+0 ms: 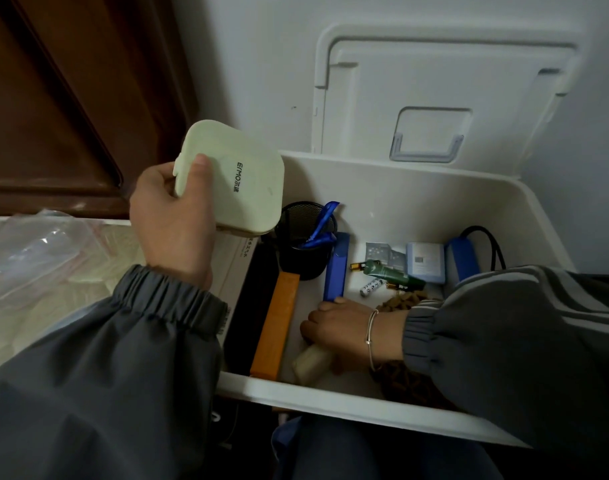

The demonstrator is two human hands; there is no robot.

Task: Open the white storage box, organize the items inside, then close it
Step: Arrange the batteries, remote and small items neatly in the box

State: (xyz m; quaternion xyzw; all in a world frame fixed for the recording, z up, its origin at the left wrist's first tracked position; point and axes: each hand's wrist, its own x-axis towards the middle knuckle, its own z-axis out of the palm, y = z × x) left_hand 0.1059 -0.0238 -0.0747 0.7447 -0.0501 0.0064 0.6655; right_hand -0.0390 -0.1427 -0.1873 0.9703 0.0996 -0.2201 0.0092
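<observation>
The white storage box point(393, 188) stands open, its lid point(441, 91) leaning upright against the wall. My left hand point(171, 220) grips a pale green rounded case point(233, 178) above the box's left edge. My right hand point(337, 327) is down inside the box, fingers curled round a cream cylinder point(311, 363) on the bottom. Inside lie an orange bar point(277, 323), a blue bar point(337, 268), a black mesh cup point(304, 237) with blue ribbon, a green tube point(389, 271), loose batteries point(370, 286), a light blue packet point(426, 263) and a brown braided cord point(405, 301).
A blue device with a black cable point(465, 258) sits at the box's right end. A flat white carton point(235, 271) and a black slab point(252, 306) stand along the left side. Clear plastic bags point(36, 258) lie on the surface to the left. A dark wooden door point(71, 98) rises behind.
</observation>
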